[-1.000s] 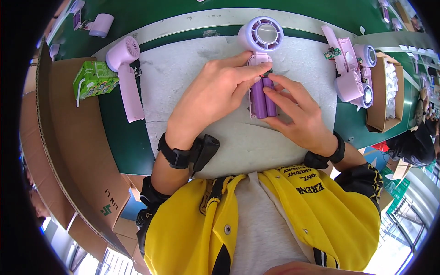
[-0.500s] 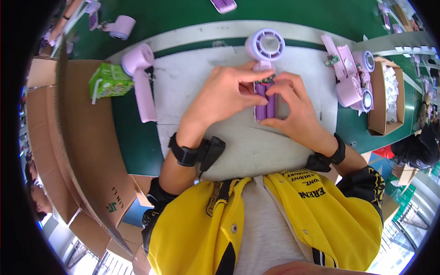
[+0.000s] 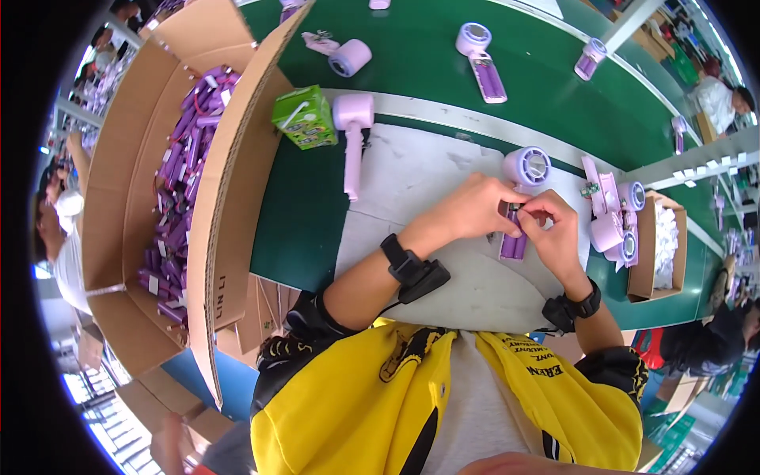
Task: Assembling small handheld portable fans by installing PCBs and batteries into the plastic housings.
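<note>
— What are the hands doing?

— Both forearms reach forward over the white mat (image 3: pixel 443 190), watches on the wrists. The left hand (image 3: pixel 475 212) and right hand (image 3: pixel 554 237) are curled together, fingertips pinching the purple handle of a lilac handheld fan (image 3: pixel 524 178) lying flat on the mat, its round head pointing away.

— And around them?

— Just right, a cluster of lilac fan parts (image 3: pixel 613 222) beside a small cardboard box (image 3: pixel 653 245). Left, another fan (image 3: pixel 352 131) and a green carton (image 3: pixel 305 117). Farther left, a big cardboard box (image 3: pixel 229 198) full of purple battery cells (image 3: pixel 178 182).
</note>
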`<state>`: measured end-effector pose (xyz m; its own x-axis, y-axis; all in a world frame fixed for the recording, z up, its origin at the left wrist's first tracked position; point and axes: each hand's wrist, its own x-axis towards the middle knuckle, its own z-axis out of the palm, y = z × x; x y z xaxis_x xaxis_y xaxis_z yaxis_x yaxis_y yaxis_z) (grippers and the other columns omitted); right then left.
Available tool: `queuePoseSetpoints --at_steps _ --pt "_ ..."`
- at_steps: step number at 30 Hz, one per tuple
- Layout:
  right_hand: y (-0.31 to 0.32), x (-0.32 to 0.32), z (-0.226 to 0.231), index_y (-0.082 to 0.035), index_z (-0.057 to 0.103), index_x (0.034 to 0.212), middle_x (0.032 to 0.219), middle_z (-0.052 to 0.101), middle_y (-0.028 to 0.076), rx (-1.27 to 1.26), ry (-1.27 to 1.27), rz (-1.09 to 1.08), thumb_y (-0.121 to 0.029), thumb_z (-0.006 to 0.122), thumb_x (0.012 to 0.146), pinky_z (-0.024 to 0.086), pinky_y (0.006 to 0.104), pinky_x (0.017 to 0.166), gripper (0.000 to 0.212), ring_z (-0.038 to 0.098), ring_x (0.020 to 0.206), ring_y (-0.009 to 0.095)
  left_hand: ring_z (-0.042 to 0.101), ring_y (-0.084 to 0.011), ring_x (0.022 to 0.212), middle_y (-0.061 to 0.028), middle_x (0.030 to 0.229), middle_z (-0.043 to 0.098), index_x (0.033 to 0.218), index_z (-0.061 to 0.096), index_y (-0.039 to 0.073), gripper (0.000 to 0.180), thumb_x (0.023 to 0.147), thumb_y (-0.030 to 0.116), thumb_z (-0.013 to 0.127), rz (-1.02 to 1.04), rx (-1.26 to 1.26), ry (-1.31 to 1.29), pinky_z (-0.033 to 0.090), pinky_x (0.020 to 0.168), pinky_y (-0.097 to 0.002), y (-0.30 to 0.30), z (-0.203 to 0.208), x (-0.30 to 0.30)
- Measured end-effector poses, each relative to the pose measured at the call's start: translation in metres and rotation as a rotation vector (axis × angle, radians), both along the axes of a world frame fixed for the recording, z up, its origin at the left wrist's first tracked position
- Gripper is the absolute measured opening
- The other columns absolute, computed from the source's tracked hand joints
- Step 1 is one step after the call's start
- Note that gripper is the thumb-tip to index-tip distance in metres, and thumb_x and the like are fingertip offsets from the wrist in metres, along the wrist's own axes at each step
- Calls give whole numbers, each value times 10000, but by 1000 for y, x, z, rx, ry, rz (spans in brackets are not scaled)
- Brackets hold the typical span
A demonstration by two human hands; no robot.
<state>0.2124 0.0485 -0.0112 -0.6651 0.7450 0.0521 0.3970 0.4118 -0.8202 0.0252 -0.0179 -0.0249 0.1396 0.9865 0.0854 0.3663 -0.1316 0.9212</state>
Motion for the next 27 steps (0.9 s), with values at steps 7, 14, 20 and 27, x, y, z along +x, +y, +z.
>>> queuePoseSetpoints --at_steps 7,14,20,27 --pt "-13 16 23 46 661 1039 1083 633 164 552 -139 316 -14 779 710 491 368 847 355 608 978 314 688 -298 764 -167 849 704 1145 705 88 478 674 105 783 -17 113 -47 539 740 -365 8 -11 2" --pt "-18 22 26 73 576 1228 1290 568 220 597 -329 288 -48 799 689 450 443 990 596 532 1175 397 676 -341 807 -204 927 692 1136 689 42 439 701 68 744 96 214 -134 538 757 -401 18 -18 18" --pt "84 -20 22 62 521 1295 1327 539 250 953 -382 -68 -69 792 722 437 449 1017 647 513 1209 434 653 -382 870 -210 955 671 1072 685 24 334 740 56 702 370 386 -36 522 806 -454 34 -31 16" --pt "72 -210 52 47 353 1421 1350 498 285 760 -314 444 -267 755 819 425 423 1029 789 504 1232 423 623 -408 912 -212 906 656 928 683 30 182 778 134 680 281 343 20 503 821 -476 45 -70 16"
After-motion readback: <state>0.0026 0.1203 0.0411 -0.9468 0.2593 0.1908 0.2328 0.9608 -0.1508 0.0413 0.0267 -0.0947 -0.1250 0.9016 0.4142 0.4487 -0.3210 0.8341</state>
